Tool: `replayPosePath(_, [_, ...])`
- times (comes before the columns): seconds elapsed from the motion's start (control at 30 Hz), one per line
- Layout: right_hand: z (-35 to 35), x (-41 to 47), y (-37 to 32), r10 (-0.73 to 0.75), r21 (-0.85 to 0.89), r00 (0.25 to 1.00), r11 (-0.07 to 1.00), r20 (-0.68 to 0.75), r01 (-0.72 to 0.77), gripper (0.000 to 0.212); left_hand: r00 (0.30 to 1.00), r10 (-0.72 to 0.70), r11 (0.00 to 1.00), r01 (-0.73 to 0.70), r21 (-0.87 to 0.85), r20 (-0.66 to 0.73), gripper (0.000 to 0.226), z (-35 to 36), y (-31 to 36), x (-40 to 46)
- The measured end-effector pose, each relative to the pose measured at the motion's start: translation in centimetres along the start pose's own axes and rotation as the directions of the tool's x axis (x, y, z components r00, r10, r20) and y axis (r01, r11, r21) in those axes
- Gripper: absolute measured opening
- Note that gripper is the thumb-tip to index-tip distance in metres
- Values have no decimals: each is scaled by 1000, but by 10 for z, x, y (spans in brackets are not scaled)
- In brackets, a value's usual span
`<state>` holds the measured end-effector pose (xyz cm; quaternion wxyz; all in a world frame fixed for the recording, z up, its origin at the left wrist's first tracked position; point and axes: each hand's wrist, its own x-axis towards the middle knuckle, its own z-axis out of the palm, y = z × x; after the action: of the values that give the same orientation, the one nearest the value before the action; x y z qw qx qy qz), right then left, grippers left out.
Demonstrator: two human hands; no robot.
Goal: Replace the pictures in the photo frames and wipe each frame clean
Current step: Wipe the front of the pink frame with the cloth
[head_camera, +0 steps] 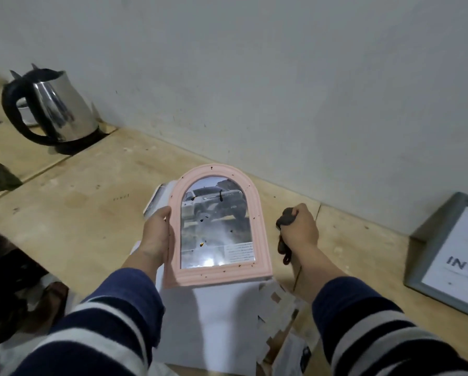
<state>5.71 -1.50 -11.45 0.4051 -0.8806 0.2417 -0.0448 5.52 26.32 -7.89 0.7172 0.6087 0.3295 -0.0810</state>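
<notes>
Two hands, a pink frame and a dark cloth

The left hand [157, 234] grips the left edge of the pink frame [219, 229], held tilted above white papers [208, 316] on the desk [92, 191]. Just right of the pink frame, the right hand [300, 229] is curled tight round a dark cloth [285, 221]. Farther right lies a grey frame [428, 251]. Far left of the pink frame stands a shiny kettle [62, 107] by the wall [254, 77].

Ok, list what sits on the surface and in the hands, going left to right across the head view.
Steel kettle → left hand → pink arched frame → dark cloth in the right hand → grey frame.
</notes>
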Motion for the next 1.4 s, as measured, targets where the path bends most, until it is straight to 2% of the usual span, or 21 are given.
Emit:
replayPosePath(0.03, [-17,-3,7,26,2,1000,1000,-9,-26,10,1000,-1,1000,1,14,29,33,11,-3,-7])
replayPosePath(0.17, [-73,-17,32,94,-136,995,986,-36,-98,43,995,-12,996,3,89,104,33,48,-23,-36])
replayPosePath(0.23, [-103,-25,47,181,-50,983,982,-32,-183,51,987,-22,992,2,130,159,33,70,-37,-54])
replayPosePath(0.27, [-117,-29,58,214,35,977,976,-18,-214,49,982,-33,988,4,153,188,33,82,-45,-63])
replayPosePath(0.37, [-166,-47,95,276,240,961,933,9,-270,13,960,-62,977,3,211,272,37,116,-70,-97])
replayPosePath(0.43, [-199,-66,115,369,311,928,876,56,-368,36,944,-114,969,38,243,309,40,135,-91,-116])
replayPosePath(0.5, [-224,-81,133,413,291,908,862,72,-415,55,924,-150,962,55,266,353,41,149,-109,-134])
replayPosePath(0.57, [-247,-93,154,382,212,924,903,6,-374,58,901,-181,952,60,302,393,42,162,-127,-155])
replayPosePath(0.67, [-268,-107,182,203,-19,975,978,-93,-206,27,892,-194,937,46,346,407,33,174,-151,-177])
replayPosePath(0.7, [-272,-110,189,163,-59,982,984,-100,-169,25,887,-197,932,37,361,418,29,176,-160,-179])
replayPosePath(0.87, [-271,-112,221,108,-178,994,978,-32,-112,34,894,-228,873,11,488,387,28,185,-190,-182])
replayPosePath(1.03, [-260,-99,222,35,-280,997,960,65,-16,44,928,-105,818,-124,562,358,24,194,-200,-175])
replayPosePath(1.07, [-257,-95,217,15,-314,997,949,79,11,47,930,-49,776,-193,601,363,24,195,-196,-182])
replayPosePath(1.1, [-254,-90,212,-11,-343,996,938,89,40,50,925,24,693,-288,661,379,24,195,-194,-184])
replayPosePath(1.17, [-248,-80,201,-83,-392,991,913,103,117,55,889,149,555,-438,707,433,28,192,-192,-187])
replayPosePath(1.23, [-242,-71,189,-143,-427,982,885,126,184,58,846,192,439,-527,727,497,38,191,-192,-184])
replayPosePath(1.33, [-229,-60,170,-238,-488,956,822,172,292,54,779,226,114,-617,779,584,41,191,-190,-183])
replayPosePath(1.4, [-217,-54,161,-309,-526,934,772,181,357,49,752,239,29,-637,770,614,44,189,-190,-184])
